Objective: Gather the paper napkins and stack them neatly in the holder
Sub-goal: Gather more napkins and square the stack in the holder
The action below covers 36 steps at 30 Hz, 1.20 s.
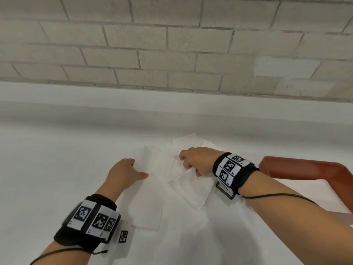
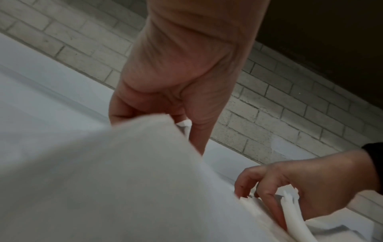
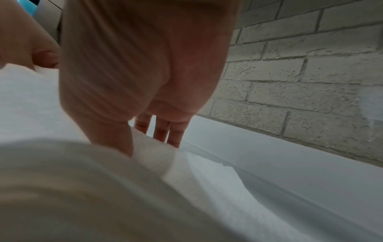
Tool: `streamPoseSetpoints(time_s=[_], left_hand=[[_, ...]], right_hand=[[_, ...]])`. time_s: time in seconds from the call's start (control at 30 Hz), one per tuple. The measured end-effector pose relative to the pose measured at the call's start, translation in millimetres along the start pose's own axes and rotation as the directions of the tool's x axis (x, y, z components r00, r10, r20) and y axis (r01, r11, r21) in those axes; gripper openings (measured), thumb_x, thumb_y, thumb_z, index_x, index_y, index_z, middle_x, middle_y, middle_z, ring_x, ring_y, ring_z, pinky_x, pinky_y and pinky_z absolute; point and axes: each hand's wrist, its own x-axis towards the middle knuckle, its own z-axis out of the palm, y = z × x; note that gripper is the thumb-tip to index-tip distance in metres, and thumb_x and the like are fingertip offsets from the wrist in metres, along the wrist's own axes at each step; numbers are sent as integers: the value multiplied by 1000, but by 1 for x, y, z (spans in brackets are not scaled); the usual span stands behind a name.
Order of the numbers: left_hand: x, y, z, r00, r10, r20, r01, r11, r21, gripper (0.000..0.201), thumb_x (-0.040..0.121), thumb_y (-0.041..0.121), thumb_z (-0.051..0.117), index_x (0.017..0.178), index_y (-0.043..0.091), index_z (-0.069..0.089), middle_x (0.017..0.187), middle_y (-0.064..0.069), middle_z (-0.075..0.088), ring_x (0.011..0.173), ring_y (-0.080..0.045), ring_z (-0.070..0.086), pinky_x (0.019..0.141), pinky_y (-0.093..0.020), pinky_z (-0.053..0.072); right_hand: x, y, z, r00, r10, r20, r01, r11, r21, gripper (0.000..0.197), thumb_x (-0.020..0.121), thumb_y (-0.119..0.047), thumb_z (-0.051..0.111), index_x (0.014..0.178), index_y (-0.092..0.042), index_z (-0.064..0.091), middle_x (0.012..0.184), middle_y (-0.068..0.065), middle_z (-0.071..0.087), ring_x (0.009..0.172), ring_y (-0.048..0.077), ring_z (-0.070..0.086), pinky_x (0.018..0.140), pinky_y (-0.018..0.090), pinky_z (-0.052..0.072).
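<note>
- The left hand [image 1: 126, 172] pinches the far edge of a long white napkin [image 1: 147, 199] lying flat on the white table [image 1: 47, 169].
- The right hand [image 1: 198, 159] grips a folded napkin [image 1: 193, 188], lifting its near-left corner.
- More napkins [image 1: 191, 142] lie beyond the right hand.
- The red-brown holder [image 1: 305, 170] sits just right of the right wrist.

Counted items: two hands, the left hand [image 1: 125, 172] and the right hand [image 1: 198, 159]; two black wristbands, one on the left wrist [image 1: 89, 219] and one on the right wrist [image 1: 232, 171]; one reddish-brown holder [image 1: 305, 169]; several overlapping white paper napkins [image 1: 191, 188], whose exact number cannot be told against the one white table [image 1: 47, 169]
</note>
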Motion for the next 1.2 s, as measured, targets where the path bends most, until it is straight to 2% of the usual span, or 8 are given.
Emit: streamPoseSetpoints(time_s=[0.2, 0.33, 0.43, 0.77, 0.9, 1.03, 1.1, 1.2], left_hand=[[-5, -7, -5, 997, 32, -68, -27, 997, 68, 25, 77, 33, 74, 84, 12, 61, 78, -1, 62, 75, -22, 60, 54, -25, 38], [-7, -15, -8, 1000, 5, -12, -8, 963, -268, 24, 74, 18, 78, 84, 2, 65, 78, -9, 66, 68, -25, 62, 53, -27, 43], [-10, -19, -13, 1000, 14, -3, -14, 921, -389, 18, 76, 12, 76, 88, 3, 66, 82, -12, 69, 70, -28, 65, 57, -29, 48], [-20, -11, -25, 982, 105, -156, -167, 872, -459, 10, 82, 8, 68, 91, 12, 66, 79, -2, 66, 69, -18, 62, 54, -24, 44], [-23, -9, -28, 977, 124, -175, -197, 842, -503, 4, 82, 10, 69, 81, 6, 69, 72, -5, 67, 60, -19, 62, 52, -24, 45], [-26, -5, -31, 968, 121, -220, -234, 750, -619, 15, 81, 17, 72, 79, 3, 69, 73, -10, 68, 62, -24, 61, 57, -28, 47], [-29, 3, -32, 966, 125, -226, -249, 681, -688, 11, 80, 19, 74, 81, 9, 71, 75, -6, 71, 64, -23, 65, 57, -28, 48], [-33, 26, -34, 956, 168, -242, -294, 583, -757, 11, 79, 21, 75, 84, 12, 72, 77, -3, 74, 64, -16, 68, 55, -25, 49]], right_hand=[[0, 1, 0, 1000, -7, -13, 7, 999, -50, 27, 74, -5, 71, 79, -17, 48, 117, 3, 50, 101, 26, 47, 77, 29, 35], [-1, 3, 3, 999, -29, -20, 28, 998, -62, 25, 76, -6, 69, 78, -18, 47, 123, 0, 50, 104, 27, 46, 84, 33, 39], [-3, 2, 1, 998, -67, -16, 64, 986, -151, 15, 77, -11, 69, 81, -17, 56, 125, -4, 53, 107, 25, 45, 90, 34, 36], [-16, -4, -6, 972, -112, -205, 66, 974, -219, 11, 69, -12, 71, 72, -22, 68, 81, -8, 60, 88, 18, 44, 91, 36, 37], [-35, 4, -22, 918, -23, -395, -13, 996, -90, 4, 71, -22, 74, 72, -26, 72, 75, -11, 64, 88, 16, 47, 95, 37, 33], [-70, 3, -42, 789, 137, -599, -23, 981, 195, 4, 68, -22, 79, 70, -22, 75, 70, -12, 65, 90, 21, 55, 95, 38, 35], [-90, -1, -53, 730, 255, -634, 63, 898, 434, 9, 70, -8, 77, 72, -17, 75, 71, -15, 62, 84, 15, 57, 89, 32, 43], [-120, -9, -66, 659, 447, -605, 217, 657, 722, 15, 75, 5, 72, 75, -10, 71, 76, -11, 65, 72, -2, 60, 73, 13, 47]])
